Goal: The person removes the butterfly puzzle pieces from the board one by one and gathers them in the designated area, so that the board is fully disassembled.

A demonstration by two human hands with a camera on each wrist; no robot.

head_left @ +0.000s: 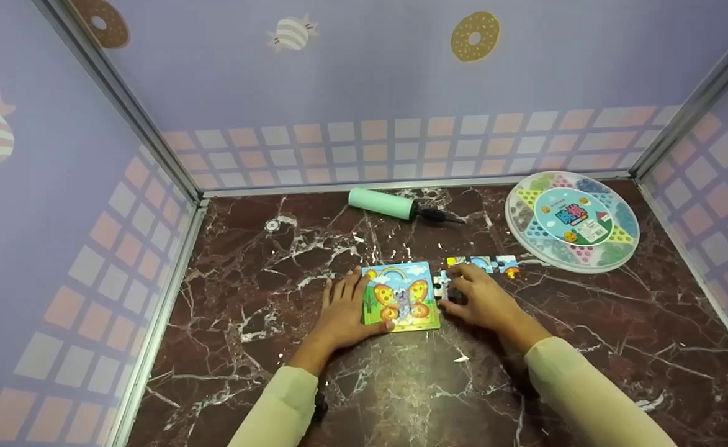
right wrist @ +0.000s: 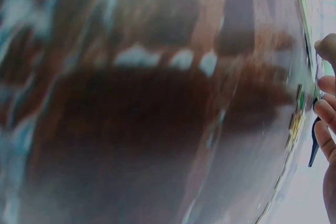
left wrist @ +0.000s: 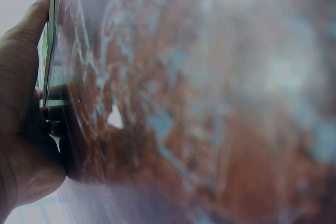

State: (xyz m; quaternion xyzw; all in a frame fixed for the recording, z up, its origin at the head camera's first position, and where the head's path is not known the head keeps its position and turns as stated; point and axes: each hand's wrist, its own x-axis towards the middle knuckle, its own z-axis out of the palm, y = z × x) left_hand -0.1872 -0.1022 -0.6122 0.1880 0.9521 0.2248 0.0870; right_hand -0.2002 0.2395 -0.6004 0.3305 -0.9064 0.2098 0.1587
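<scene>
A square butterfly jigsaw puzzle (head_left: 401, 295) lies flat on the dark marbled table. My left hand (head_left: 341, 315) rests along its left side, fingers stretched out and the thumb over the lower edge. In the left wrist view that thumb (left wrist: 35, 17) lies against the board's edge. Just right of the puzzle, my right hand (head_left: 476, 299) pinches a small puzzle piece (head_left: 439, 287) between thumb and fingers, which partly hide it. Beyond the right hand, several loose puzzle pieces (head_left: 483, 264) lie in a row.
A mint-green hand pump (head_left: 381, 203) with a black nozzle lies toward the back wall. At the back right is a round, clear-lidded Chinese checkers set (head_left: 573, 222). A small round disc (head_left: 272, 225) sits at the back left. Patterned panels enclose the table (head_left: 246, 372).
</scene>
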